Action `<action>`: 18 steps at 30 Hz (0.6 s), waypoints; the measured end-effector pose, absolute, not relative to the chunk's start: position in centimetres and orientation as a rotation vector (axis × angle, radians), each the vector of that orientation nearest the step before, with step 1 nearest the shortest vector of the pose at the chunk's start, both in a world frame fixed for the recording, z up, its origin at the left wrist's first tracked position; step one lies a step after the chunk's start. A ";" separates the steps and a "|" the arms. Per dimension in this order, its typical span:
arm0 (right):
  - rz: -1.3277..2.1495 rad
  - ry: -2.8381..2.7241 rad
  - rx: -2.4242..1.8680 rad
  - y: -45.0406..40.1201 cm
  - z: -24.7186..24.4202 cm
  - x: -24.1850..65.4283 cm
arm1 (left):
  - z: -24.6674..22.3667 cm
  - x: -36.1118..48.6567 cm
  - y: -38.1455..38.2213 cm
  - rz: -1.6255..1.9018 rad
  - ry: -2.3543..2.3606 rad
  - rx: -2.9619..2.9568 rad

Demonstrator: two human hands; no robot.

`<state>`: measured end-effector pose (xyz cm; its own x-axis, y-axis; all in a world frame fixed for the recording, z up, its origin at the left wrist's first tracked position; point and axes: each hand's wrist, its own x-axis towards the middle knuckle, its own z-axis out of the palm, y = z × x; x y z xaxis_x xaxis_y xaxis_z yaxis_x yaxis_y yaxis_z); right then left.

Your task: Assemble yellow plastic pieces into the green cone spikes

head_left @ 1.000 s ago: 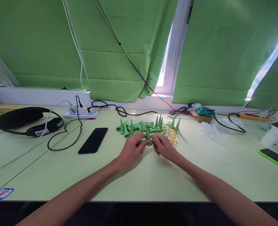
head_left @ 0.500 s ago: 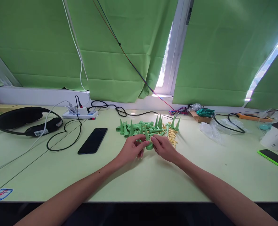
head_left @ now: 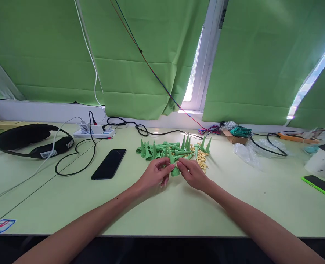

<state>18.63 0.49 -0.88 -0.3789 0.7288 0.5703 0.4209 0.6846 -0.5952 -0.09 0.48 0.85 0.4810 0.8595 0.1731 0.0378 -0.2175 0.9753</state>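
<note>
My left hand (head_left: 157, 172) is closed around a green plastic cone-shaped spike (head_left: 174, 171), thumb and fingers on its sides. The spike's tip points up and its wide round base faces down toward me. My right hand (head_left: 192, 173) is pinched closed against the right side of this spike; what its fingertips hold, if anything, is hidden. Just beyond my hands lies a heap of similar green spikes (head_left: 168, 148), some lying flat and several standing upright. Right of the heap is a scatter of small cream-yellow pegs (head_left: 202, 161), partly behind my right hand.
A black phone (head_left: 108, 164) lies left, near a black headband-like device (head_left: 38, 141) and a white power strip (head_left: 94, 132). Back right are a small cardboard box (head_left: 237, 138), clear plastic bags (head_left: 246, 154) and black cables. A green-edged phone (head_left: 322, 187) sits far right.
The held spike has tilted slightly, its base showing a little lower and more toward the right. Both hands stay in nearly the same place.
</note>
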 end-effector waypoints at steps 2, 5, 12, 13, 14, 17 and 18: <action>0.462 -2.011 -0.899 0.5 -0.8 18.5 | 0.7 -0.1 0.4 0.969 0.852 1.707; 0.474 -2.005 -0.912 0.4 -0.6 18.4 | 0.4 -0.1 0.3 1.037 0.928 1.842; 0.533 -1.963 -0.985 0.6 -0.9 18.2 | -0.6 -0.2 0.7 1.295 0.881 2.342; 0.541 -1.957 -0.999 0.7 -1.0 18.2 | -0.6 -0.2 0.7 1.295 0.877 2.360; 0.547 -1.951 -1.010 0.7 -1.1 18.2 | -0.6 -0.2 0.6 1.287 0.880 2.347; 0.568 -1.929 -1.025 0.6 -1.1 18.0 | -0.5 0.0 0.5 1.206 0.916 2.194; 0.578 -1.922 -1.024 0.6 -1.0 18.0 | -0.4 0.0 0.4 1.175 0.932 2.134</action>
